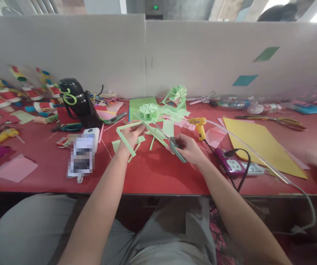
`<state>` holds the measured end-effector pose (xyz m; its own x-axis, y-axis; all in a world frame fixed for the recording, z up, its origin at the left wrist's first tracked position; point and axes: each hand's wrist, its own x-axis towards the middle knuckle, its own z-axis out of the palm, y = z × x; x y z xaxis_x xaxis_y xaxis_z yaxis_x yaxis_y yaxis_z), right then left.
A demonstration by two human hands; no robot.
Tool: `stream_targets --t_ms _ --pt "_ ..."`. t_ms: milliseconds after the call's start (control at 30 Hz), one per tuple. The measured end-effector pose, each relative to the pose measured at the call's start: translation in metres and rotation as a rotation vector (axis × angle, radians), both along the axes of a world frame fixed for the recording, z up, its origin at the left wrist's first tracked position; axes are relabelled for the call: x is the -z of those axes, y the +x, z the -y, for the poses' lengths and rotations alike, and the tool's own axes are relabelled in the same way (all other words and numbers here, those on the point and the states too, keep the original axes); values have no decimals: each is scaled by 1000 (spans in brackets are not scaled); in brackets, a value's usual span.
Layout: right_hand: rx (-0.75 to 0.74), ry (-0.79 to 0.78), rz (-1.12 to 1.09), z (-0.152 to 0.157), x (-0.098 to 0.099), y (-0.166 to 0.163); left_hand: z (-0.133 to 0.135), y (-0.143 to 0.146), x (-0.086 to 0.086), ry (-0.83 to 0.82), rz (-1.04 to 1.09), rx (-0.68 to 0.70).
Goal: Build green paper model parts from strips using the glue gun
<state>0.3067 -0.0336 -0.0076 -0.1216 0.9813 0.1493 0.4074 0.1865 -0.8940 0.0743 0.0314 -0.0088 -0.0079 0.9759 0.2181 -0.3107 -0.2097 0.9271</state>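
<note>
My right hand (pixel 189 148) is closed round the green handles of a pair of scissors (pixel 178 150). The blades point up and left, toward my left hand (pixel 131 134). That hand's fingers are pressed together on a light green paper strip frame (pixel 125 141), whose bent strips pass around the hand and wrist. Just beyond the fingertips stands a pleated green paper lantern shape (pixel 148 111). A second one, a pleated green paper piece with strips (pixel 178 94), is farther back. Loose green paper strips (pixel 156 133) lie between my hands.
Right of the scissors are a yellow glue gun (pixel 199 127), a purple power strip (pixel 230 162) with a black cord, and yellow paper (pixel 260 147). On the left are a phone (pixel 82 154), a black bottle (pixel 77 101) and several paper figures (pixel 31 90). A white partition (pixel 92 51) backs the red table.
</note>
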Motion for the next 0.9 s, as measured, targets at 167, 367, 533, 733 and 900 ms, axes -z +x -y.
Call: stream_targets --t_ms 167,367,533,733,900 --pt "-22 -25 15 1 -1 -1 0 0 1 10 -2 -32" --pt "-49 -41 9 1 -1 0 1 1 0 33 -30 -30" --pt "-44 -47 -3 0 -2 0 1 1 -1 44 -63 -60" --pt "-48 -30 5 0 1 1 3 3 -3 8 -47 -57" --pt "-37 -25 30 0 2 2 3 4 -4 -4 -49 -52"
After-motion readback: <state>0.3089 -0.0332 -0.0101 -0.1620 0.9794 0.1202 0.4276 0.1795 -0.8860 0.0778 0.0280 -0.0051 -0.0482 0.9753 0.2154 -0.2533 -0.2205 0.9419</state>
